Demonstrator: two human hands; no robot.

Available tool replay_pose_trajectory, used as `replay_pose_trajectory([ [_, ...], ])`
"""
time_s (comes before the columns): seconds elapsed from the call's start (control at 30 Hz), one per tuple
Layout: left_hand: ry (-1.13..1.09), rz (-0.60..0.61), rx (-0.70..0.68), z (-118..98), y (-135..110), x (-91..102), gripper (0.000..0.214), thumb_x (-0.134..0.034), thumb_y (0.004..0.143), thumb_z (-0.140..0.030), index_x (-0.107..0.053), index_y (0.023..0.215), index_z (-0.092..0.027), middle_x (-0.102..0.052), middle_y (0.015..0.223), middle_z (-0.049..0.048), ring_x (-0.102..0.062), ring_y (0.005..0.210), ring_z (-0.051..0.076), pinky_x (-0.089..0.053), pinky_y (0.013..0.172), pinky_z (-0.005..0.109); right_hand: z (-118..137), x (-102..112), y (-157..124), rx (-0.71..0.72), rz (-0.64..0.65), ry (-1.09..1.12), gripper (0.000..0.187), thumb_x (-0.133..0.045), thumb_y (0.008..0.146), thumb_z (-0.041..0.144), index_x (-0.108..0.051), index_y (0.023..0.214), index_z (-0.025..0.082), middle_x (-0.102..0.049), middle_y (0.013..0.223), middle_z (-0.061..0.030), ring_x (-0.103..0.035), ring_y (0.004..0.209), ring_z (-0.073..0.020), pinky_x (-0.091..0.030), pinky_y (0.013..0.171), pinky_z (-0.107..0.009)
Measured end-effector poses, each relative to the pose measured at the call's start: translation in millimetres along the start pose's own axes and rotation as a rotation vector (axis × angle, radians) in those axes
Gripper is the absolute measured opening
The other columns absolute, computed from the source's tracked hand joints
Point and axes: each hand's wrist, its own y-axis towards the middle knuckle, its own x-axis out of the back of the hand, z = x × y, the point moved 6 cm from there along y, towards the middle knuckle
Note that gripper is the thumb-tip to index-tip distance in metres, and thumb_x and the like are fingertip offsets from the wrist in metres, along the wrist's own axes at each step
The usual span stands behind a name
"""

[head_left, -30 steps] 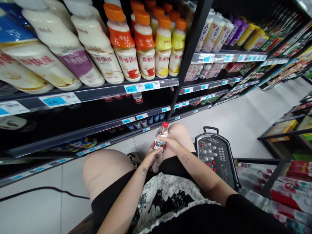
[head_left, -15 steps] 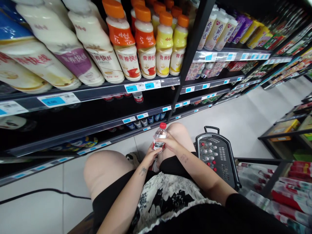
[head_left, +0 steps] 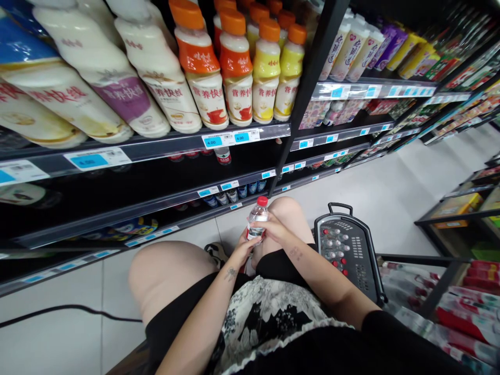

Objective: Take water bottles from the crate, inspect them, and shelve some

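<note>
Between my knees I hold a small clear water bottle (head_left: 258, 212) with a red cap and a partly red label, tilted slightly. My left hand (head_left: 245, 245) is wrapped round its lower part from the left. From the right, my right hand (head_left: 272, 228) grips its side, fingers lying across the label. The two hands partly hide the bottle's lower half. To the right, a black basket (head_left: 361, 224) on the floor holds several bottles with red or clear tops.
Ahead runs a shelf (head_left: 167, 143) with price tags, bearing large milk drink bottles (head_left: 209, 88). A few red-labelled bottles (head_left: 223, 155) stand on the level below. Packs of red-capped bottles (head_left: 461, 323) lie at the lower right. A black cable (head_left: 74, 307) crosses the floor at left.
The camera view has shifted very slightly, and my left knee has moved a little to the left. Both hands stay on the water bottle.
</note>
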Motion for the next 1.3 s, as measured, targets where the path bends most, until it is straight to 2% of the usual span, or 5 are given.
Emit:
replay_pose_trajectory([
  [0.3,-0.012,0.022,-0.004,1,1,-3.3,0.073,-0.094,0.055,-0.028,-0.068,0.122,-0.019,-0.078,0.109,0.0088,-0.072,0.101,0.027,-0.052,0.093,0.035,5,0,-2,0.003,0.004,0.002,0.043,-0.091,0.048,0.019,-0.069,0.085,0.016,-0.075,0.084,-0.0009,-0.067,0.075,-0.0162,-0.053,0.075,-0.03],
  [0.67,-0.016,0.022,-0.002,3,1,-1.2,0.079,-0.095,0.054,-0.03,-0.066,0.127,-0.019,-0.078,0.106,0.0081,-0.073,0.096,0.025,-0.054,0.09,0.033,-2,2,2,0.006,0.015,-0.011,0.039,-0.09,0.052,0.021,-0.067,0.083,0.016,-0.071,0.078,0.0013,-0.064,0.072,-0.0146,-0.051,0.075,-0.029],
  [0.87,-0.012,0.025,0.011,2,-1,-1.6,0.08,-0.096,0.054,-0.03,-0.066,0.127,-0.019,-0.078,0.111,0.01,-0.073,0.103,0.029,-0.053,0.094,0.036,-6,6,6,0.035,0.031,-0.019,0.042,-0.09,0.053,0.022,-0.069,0.089,0.017,-0.073,0.084,0.0,-0.065,0.074,-0.0151,-0.052,0.075,-0.029],
  [1.1,-0.006,0.024,0.008,5,-1,-2.5,0.076,-0.095,0.057,-0.03,-0.066,0.127,-0.019,-0.078,0.11,0.0098,-0.074,0.099,0.027,-0.054,0.092,0.036,-5,9,7,0.059,0.046,-0.027,0.037,-0.088,0.056,0.019,-0.072,0.09,0.017,-0.075,0.089,-0.0013,-0.067,0.078,-0.0163,-0.053,0.076,-0.029],
  [1.3,0.008,0.058,0.007,2,-2,-6.6,0.072,-0.096,0.05,-0.017,-0.07,0.118,-0.017,-0.078,0.11,0.0103,-0.072,0.104,0.028,-0.05,0.101,0.039,-1,7,2,0.05,0.015,-0.017,0.04,-0.09,0.053,0.022,-0.07,0.087,0.016,-0.072,0.08,0.0008,-0.064,0.071,-0.0138,-0.051,0.074,-0.028],
])
